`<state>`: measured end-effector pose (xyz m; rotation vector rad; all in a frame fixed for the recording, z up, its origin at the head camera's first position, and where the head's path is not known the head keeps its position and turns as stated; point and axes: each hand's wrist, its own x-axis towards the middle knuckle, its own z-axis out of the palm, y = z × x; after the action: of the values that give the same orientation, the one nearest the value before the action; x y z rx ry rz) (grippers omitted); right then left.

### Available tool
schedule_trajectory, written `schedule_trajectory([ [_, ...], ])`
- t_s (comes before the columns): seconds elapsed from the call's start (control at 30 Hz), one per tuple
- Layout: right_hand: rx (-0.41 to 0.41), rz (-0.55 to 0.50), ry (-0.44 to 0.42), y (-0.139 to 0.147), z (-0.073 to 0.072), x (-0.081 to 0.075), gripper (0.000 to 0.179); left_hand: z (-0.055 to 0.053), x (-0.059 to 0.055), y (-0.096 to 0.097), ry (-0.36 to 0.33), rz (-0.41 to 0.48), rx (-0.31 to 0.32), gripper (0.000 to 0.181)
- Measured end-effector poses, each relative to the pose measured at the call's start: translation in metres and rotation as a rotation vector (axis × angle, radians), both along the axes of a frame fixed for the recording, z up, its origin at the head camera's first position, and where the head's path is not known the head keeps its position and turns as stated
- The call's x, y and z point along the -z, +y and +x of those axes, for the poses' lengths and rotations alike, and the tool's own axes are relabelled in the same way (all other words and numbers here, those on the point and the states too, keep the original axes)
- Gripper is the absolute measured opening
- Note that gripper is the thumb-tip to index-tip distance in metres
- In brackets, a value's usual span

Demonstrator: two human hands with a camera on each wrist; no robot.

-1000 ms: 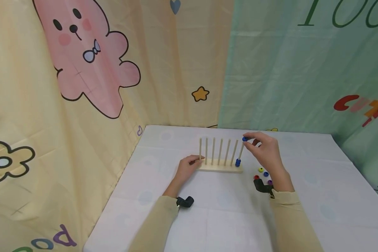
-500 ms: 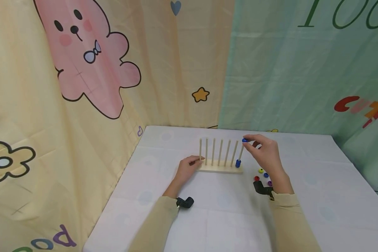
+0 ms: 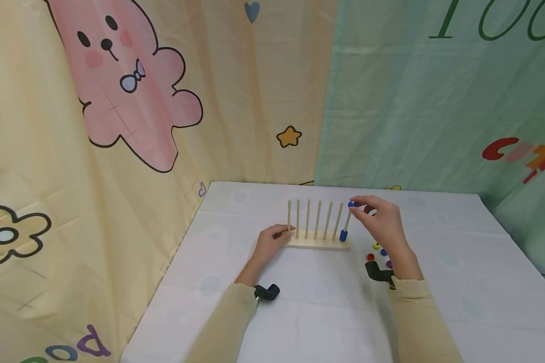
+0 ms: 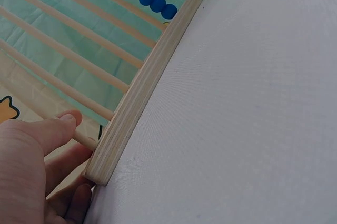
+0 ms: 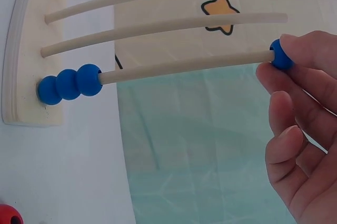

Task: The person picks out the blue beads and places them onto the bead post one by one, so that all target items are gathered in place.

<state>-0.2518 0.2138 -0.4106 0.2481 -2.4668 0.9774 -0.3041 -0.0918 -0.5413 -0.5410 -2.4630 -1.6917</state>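
Observation:
A wooden peg rack [image 3: 318, 243] with several upright pegs stands on the table. Three blue beads [image 5: 68, 84] are stacked at the foot of its rightmost peg [image 5: 184, 68]. My right hand [image 3: 383, 219] pinches another blue bead [image 5: 280, 54] between thumb and fingertips at the top of that same peg; the peg's end enters the bead's hole. At the opposite end, my left hand [image 3: 272, 243] holds the leftmost peg [image 4: 84, 139] near its base, thumb and forefinger around it, other fingers by the end of the base. The other pegs are bare.
Near the right wrist lie loose beads: a yellow bead [image 3: 376, 246], a blue bead [image 3: 383, 252], a red bead [image 3: 370, 257] and a purple bead [image 3: 389, 263]. The white-covered table [image 3: 309, 312] meets printed curtains [image 3: 254, 101] at its back and left.
My right hand has lowered slightly, bringing the pinched blue bead down onto the tip of the rightmost peg. My left hand keeps its hold on the rack.

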Motion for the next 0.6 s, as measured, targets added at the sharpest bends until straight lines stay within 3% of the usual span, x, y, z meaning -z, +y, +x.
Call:
schedule_trajectory([
  [0.2,0.009,-0.017,-0.037,0.0008,-0.0003,0.0026,0.028,0.0001,-0.0004,-0.0006,0.006,0.017,0.023,0.02],
  [0.6,0.003,-0.021,-0.066,0.002,-0.001,0.0054,0.027,0.0003,-0.0005,-0.0001,-0.01,-0.003,0.004,0.02],
])
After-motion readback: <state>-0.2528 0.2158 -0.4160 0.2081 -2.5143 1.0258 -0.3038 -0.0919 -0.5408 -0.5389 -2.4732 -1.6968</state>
